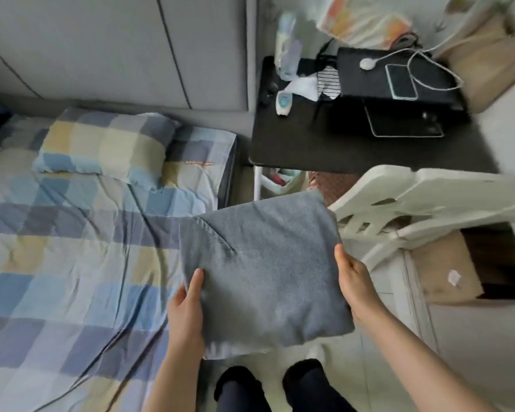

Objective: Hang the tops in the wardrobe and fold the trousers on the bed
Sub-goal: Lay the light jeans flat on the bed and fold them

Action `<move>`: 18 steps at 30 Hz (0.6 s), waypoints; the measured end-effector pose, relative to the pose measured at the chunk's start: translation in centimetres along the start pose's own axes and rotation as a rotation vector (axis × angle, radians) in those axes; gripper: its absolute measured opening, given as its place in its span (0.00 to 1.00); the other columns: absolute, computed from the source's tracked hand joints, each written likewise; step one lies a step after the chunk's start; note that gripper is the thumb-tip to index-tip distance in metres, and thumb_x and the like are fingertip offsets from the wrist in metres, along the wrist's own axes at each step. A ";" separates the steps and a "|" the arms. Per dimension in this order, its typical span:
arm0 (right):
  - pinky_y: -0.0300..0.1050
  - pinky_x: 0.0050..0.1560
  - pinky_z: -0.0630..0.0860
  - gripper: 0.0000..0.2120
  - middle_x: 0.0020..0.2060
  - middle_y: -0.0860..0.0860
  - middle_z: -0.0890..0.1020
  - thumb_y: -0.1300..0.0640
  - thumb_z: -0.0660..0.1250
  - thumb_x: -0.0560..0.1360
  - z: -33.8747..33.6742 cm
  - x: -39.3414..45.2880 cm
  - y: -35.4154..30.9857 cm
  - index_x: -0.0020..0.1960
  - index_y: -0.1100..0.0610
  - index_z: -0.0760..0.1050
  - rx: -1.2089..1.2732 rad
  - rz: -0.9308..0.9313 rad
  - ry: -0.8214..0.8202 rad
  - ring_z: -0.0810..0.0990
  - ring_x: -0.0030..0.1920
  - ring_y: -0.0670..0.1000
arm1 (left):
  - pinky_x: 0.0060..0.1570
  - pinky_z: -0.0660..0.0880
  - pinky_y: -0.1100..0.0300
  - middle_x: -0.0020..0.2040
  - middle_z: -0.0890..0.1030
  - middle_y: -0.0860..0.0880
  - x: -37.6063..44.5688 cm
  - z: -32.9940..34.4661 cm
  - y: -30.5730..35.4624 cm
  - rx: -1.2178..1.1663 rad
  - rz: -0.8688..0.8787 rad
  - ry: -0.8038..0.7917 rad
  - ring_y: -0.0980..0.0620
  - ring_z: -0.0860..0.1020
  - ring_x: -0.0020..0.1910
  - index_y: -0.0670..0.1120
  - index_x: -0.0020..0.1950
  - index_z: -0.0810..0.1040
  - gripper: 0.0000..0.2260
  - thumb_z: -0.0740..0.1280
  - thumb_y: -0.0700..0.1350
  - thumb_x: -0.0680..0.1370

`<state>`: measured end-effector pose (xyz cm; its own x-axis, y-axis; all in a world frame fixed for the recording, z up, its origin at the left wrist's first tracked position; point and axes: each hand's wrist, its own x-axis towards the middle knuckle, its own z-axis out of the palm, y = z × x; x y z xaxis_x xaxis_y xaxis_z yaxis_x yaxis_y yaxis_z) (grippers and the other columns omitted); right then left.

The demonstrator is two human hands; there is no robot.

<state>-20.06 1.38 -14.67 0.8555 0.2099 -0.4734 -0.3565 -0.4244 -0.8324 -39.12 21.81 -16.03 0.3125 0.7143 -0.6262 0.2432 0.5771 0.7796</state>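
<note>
A pair of grey-blue denim trousers (262,269), folded into a flat square, is held in the air over the right edge of the bed (72,263) and the floor. My left hand (186,307) grips its left edge, thumb on top. My right hand (356,285) grips its right edge, thumb on top and fingers hidden below. The bed has a checked blue, yellow and grey sheet, with a matching pillow (107,144) at its head. No tops and no wardrobe are in view.
A black bedside table (339,150) at the upper right carries a laptop, a phone, cables and small bottles. A white plastic chair (414,200) stands to the right, with a cardboard box (446,269) beside it. My dark-socked feet (268,385) stand on the pale floor.
</note>
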 end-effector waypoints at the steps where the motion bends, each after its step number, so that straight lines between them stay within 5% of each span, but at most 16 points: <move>1: 0.46 0.50 0.78 0.27 0.47 0.54 0.84 0.39 0.56 0.79 -2.9 0.2 0.5 0.46 0.62 0.79 0.025 0.031 0.023 0.81 0.51 0.49 | 0.41 0.77 0.57 0.39 0.86 0.57 -0.6 2.6 -0.6 0.027 0.000 -0.035 0.53 0.83 0.44 0.50 0.45 0.82 0.11 0.72 0.57 0.74; 6: 0.30 0.35 0.75 0.22 0.41 0.39 0.84 0.35 0.55 0.77 -16.6 0.7 3.7 0.44 0.49 0.79 0.137 0.116 0.189 0.81 0.40 0.37 | 0.49 0.79 0.50 0.45 0.86 0.49 -4.4 15.4 -4.2 0.173 -0.023 -0.239 0.47 0.84 0.49 0.49 0.43 0.85 0.14 0.74 0.60 0.71; 11: 0.52 0.57 0.77 0.28 0.51 0.47 0.83 0.32 0.55 0.76 -27.0 0.0 7.5 0.54 0.53 0.80 0.217 0.238 0.402 0.81 0.54 0.51 | 0.45 0.79 0.55 0.44 0.86 0.53 -8.5 26.1 -6.8 0.340 -0.057 -0.448 0.50 0.84 0.46 0.50 0.44 0.85 0.16 0.73 0.62 0.70; 14: 0.45 0.43 0.79 0.25 0.39 0.43 0.85 0.31 0.55 0.75 -31.4 -1.5 9.4 0.42 0.48 0.81 0.309 0.285 0.521 0.83 0.44 0.47 | 0.44 0.77 0.57 0.42 0.86 0.55 -10.4 31.6 -8.0 0.455 -0.071 -0.561 0.51 0.84 0.46 0.49 0.47 0.84 0.16 0.73 0.61 0.71; 18: 0.39 0.34 0.74 0.21 0.34 0.36 0.83 0.33 0.56 0.76 -34.7 -3.7 11.9 0.39 0.44 0.80 0.469 0.370 0.690 0.81 0.39 0.42 | 0.50 0.79 0.50 0.45 0.86 0.49 -12.0 37.3 -9.5 0.581 -0.119 -0.715 0.46 0.84 0.47 0.47 0.49 0.84 0.12 0.75 0.53 0.72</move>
<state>-14.46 -35.01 -12.86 0.6373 -0.5059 -0.5813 -0.6395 0.0737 -0.7653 -10.94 -7.05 -15.69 0.7005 0.1379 -0.7002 0.6717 0.2042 0.7122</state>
